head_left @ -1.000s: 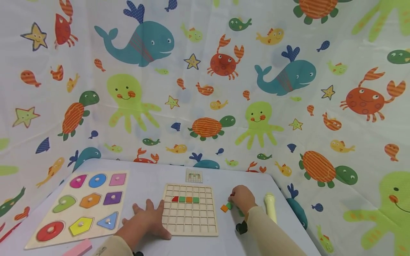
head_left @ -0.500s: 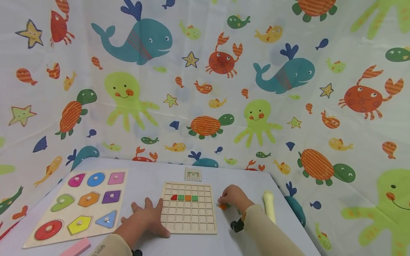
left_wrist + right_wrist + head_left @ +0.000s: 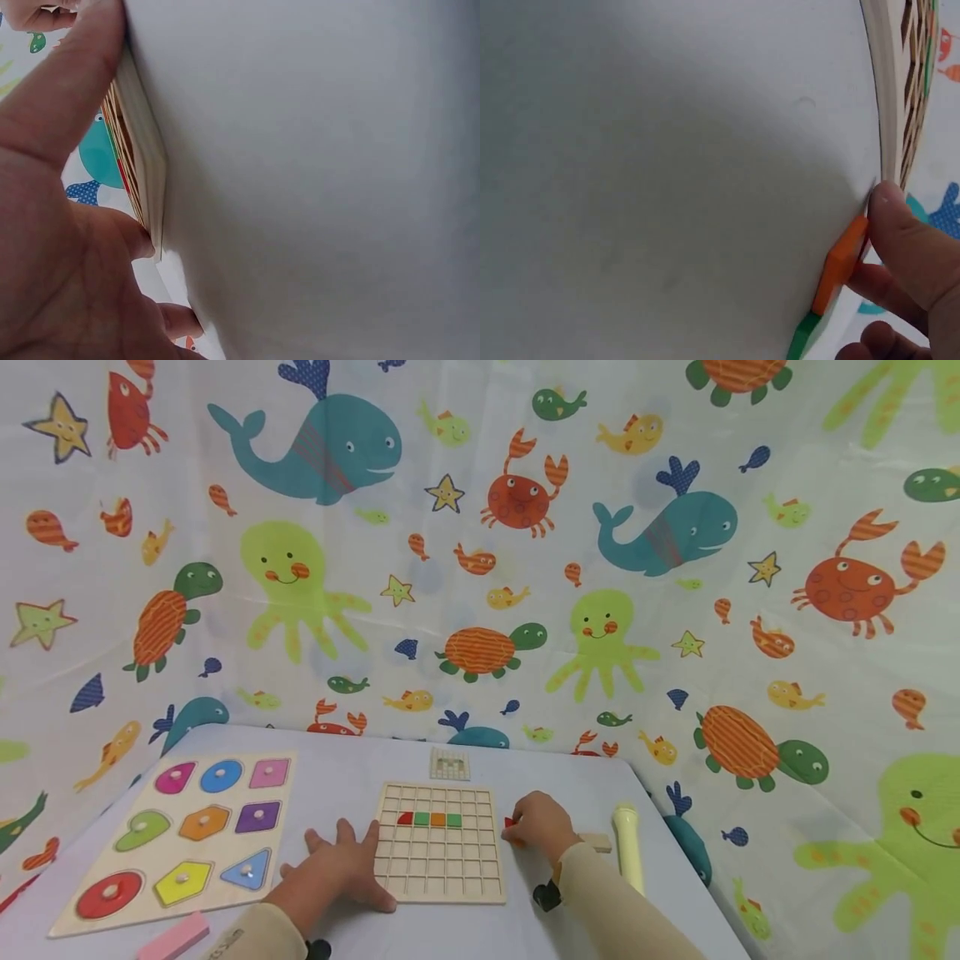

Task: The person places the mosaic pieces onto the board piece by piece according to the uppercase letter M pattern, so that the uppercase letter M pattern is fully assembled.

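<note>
At a white table (image 3: 360, 768) backed by a sea-animal curtain (image 3: 412, 560), seen from the head camera: a wooden grid board (image 3: 457, 881) lying flat in the middle, with a row of four tiles (image 3: 422, 819) in its upper part, from the left red (with one rounded corner), green, orange and green. At its left edge, left hand (image 3: 333, 866) with fingers spread wide, thumb beside the near corner. Just off the right edge, right hand (image 3: 540, 827) low over the table, pinching a red piece (image 3: 508, 822) at the fingertips. Behind the board, a small pattern card (image 3: 450, 765); past the right wrist, a pale wooden block (image 3: 596, 842) and a pale yellow cylinder (image 3: 628, 847); to the far left, a knobbed shape puzzle (image 3: 161, 853), with a pink block (image 3: 174, 937) near its lower edge. From the left wrist: thumb outstretched toward a corner of the grid board, one fingertip against its side, part of the right hand at upper left. From the right wrist: thumb tip at the board's edge (actual contact impossible to tell), red piece mostly hidden behind the thumb, an orange block (image 3: 836, 266) just beside, and a green block (image 3: 805, 335) next to the orange one.
</note>
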`<state>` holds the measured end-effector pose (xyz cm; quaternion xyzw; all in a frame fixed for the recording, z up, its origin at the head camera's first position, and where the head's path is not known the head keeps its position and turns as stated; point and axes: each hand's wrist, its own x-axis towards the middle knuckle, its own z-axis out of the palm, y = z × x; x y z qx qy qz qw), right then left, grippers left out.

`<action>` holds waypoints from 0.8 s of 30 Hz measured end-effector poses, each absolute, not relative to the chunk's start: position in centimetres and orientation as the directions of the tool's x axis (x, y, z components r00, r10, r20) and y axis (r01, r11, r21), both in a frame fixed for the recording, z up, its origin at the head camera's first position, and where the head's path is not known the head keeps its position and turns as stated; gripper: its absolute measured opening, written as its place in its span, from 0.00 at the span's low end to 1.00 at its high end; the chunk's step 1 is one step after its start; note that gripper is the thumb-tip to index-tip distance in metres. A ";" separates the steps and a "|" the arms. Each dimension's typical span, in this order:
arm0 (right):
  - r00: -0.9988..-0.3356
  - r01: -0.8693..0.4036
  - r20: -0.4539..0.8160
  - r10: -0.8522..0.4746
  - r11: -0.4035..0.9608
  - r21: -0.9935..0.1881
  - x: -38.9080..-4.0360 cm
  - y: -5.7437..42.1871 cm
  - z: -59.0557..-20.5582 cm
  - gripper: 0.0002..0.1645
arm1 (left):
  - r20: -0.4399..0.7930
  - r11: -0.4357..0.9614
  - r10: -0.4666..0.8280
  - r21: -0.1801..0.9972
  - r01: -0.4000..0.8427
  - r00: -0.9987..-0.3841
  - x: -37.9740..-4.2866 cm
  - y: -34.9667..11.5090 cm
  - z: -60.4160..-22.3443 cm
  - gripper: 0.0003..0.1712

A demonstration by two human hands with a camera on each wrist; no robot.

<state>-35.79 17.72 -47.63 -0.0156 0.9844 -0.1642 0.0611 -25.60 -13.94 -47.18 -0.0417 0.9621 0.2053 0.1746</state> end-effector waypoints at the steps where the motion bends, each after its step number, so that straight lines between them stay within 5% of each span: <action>1: -0.993 -0.026 -0.103 -0.063 0.947 -0.321 -35.8 17.5 -47.7 0.17 | -0.354 0.910 -0.008 0.386 -0.154 -0.935 -25.6 -14.0 -47.2 0.76; 24: -0.978 -0.210 0.050 -0.205 0.934 -0.288 -36.1 15.0 -47.5 0.22 | -0.345 0.906 -0.013 0.392 -0.157 -0.938 -25.1 -13.8 -46.8 0.75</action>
